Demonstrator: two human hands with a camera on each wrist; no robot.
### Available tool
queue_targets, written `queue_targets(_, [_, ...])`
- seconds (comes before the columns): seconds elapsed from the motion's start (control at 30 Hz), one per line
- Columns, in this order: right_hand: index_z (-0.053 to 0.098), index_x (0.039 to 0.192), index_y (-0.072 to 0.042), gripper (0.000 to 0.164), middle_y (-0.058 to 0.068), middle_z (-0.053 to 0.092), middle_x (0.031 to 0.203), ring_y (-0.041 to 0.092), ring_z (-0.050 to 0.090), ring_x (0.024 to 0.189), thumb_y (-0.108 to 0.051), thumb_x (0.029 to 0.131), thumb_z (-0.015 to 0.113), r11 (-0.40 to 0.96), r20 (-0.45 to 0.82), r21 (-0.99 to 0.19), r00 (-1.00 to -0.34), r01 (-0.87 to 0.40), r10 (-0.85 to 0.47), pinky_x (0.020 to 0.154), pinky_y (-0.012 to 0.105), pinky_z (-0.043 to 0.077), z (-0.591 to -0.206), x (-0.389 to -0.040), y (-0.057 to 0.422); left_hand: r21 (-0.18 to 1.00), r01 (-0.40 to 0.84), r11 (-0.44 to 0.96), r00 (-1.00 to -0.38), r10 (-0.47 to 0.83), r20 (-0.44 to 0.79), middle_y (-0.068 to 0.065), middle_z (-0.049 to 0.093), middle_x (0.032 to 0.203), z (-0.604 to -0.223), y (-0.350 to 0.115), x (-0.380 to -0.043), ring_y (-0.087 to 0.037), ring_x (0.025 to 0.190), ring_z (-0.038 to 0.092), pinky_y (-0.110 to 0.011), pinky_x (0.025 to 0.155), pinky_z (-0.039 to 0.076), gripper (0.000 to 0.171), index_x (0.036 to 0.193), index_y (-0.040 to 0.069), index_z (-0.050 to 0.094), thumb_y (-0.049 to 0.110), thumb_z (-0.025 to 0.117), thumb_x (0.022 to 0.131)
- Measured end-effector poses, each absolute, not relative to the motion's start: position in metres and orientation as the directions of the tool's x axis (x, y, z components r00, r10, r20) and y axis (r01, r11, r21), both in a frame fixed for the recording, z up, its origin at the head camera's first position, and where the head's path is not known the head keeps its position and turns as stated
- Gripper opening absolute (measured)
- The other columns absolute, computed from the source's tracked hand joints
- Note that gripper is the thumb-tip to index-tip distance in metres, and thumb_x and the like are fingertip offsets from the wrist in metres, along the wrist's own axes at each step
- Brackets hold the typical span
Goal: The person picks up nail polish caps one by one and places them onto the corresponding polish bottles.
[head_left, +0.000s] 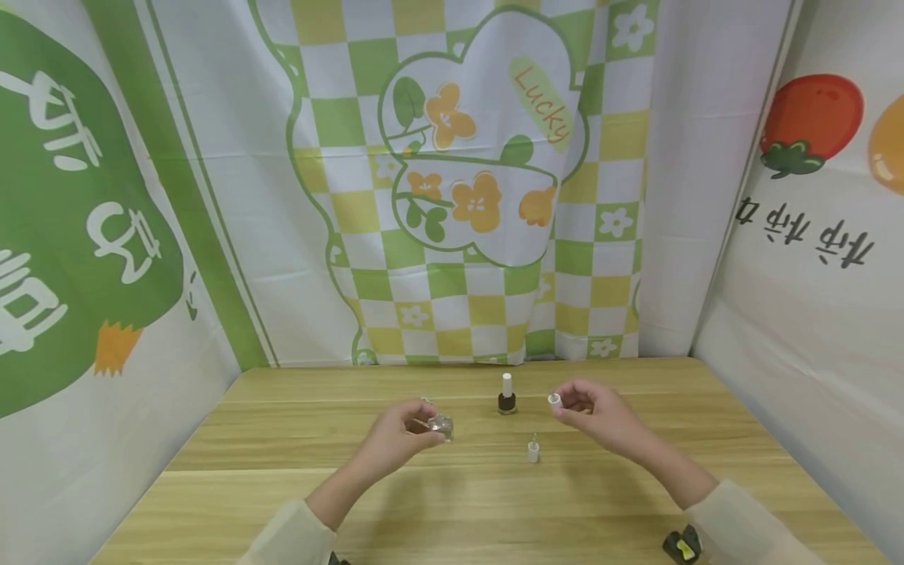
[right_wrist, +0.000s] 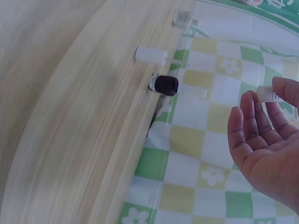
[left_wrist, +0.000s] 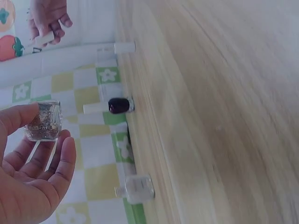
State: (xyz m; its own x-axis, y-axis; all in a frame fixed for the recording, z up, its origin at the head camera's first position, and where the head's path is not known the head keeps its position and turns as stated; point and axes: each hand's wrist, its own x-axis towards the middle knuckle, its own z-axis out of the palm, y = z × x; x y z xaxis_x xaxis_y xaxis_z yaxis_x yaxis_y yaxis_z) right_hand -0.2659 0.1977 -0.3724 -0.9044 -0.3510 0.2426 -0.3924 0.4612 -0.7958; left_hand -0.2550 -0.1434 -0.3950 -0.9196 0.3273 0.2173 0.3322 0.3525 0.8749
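Note:
My left hand pinches a small glass nail polish bottle with glitter inside, tilted on its side above the table. In the left wrist view the bottle sits between thumb and fingers. Off to the right, my right hand holds a white nail polish cap between thumb and fingertips. Between the hands, a second white cap stands on the table, its brush pointing up. Behind that cap is a dark nail polish bottle, upright with its white cap on.
A clear bottle without a cap stands on the table, mostly hidden behind my left hand in the head view. The wooden table ends at a checkered curtain. Printed cloth also hangs at both sides.

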Motion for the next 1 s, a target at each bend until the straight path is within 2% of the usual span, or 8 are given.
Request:
queue_targets(0.13, [0.064, 0.106, -0.003, 0.023, 0.003, 0.065, 0.095, 0.021, 0.061, 0.089, -0.021, 0.092, 0.069, 0.467, 0.247, -0.786, -0.898, -0.405, -0.364, 0.073, 0.029, 0.054, -0.374, -0.264, 0.192, 0.877, 0.341, 0.338, -0.911, 0.349, 0.219, -0.004, 0.066, 0.098, -0.395, -0.136, -0.252, -0.021, 0.087, 0.064, -0.032, 0.071, 0.056, 0.024, 0.105, 0.005, 0.065, 0.015, 0.075, 0.085])
queue_targets(0.47, [0.064, 0.104, -0.004, 0.018, 0.003, 0.066, 0.094, 0.020, 0.062, 0.087, -0.015, 0.090, 0.069, 0.430, 0.279, -0.784, -0.872, -0.448, -0.401, 0.075, 0.030, 0.054, -0.373, -0.258, 0.182, 0.884, 0.335, 0.326, -0.904, 0.376, 0.204, -0.002, 0.065, 0.097, -0.398, -0.118, -0.249, -0.019, 0.085, 0.063, -0.031, 0.071, 0.055, 0.024, 0.105, 0.006, 0.066, 0.014, 0.075, 0.084])
queue_targets(0.7, [0.065, 0.102, -0.005, 0.017, 0.003, 0.065, 0.091, 0.020, 0.061, 0.086, -0.014, 0.089, 0.070, 0.416, 0.267, -0.787, -0.860, -0.455, -0.435, 0.073, 0.029, 0.054, -0.371, -0.251, 0.173, 0.889, 0.349, 0.296, -0.888, 0.408, 0.212, -0.004, 0.066, 0.093, -0.398, -0.106, -0.245, -0.020, 0.083, 0.062, -0.029, 0.068, 0.055, 0.022, 0.103, 0.005, 0.067, 0.009, 0.076, 0.082])
queue_targets(1.0, [0.066, 0.102, -0.009, 0.015, 0.000, 0.064, 0.089, 0.017, 0.060, 0.083, -0.017, 0.090, 0.071, 0.393, 0.283, -0.777, -0.830, -0.492, -0.481, 0.070, 0.030, 0.054, -0.373, -0.244, 0.167, 0.870, 0.356, 0.341, -0.875, 0.449, 0.182, 0.001, 0.066, 0.090, -0.401, -0.097, -0.241, -0.019, 0.082, 0.061, -0.030, 0.067, 0.054, 0.018, 0.101, 0.011, 0.068, 0.013, 0.075, 0.084])
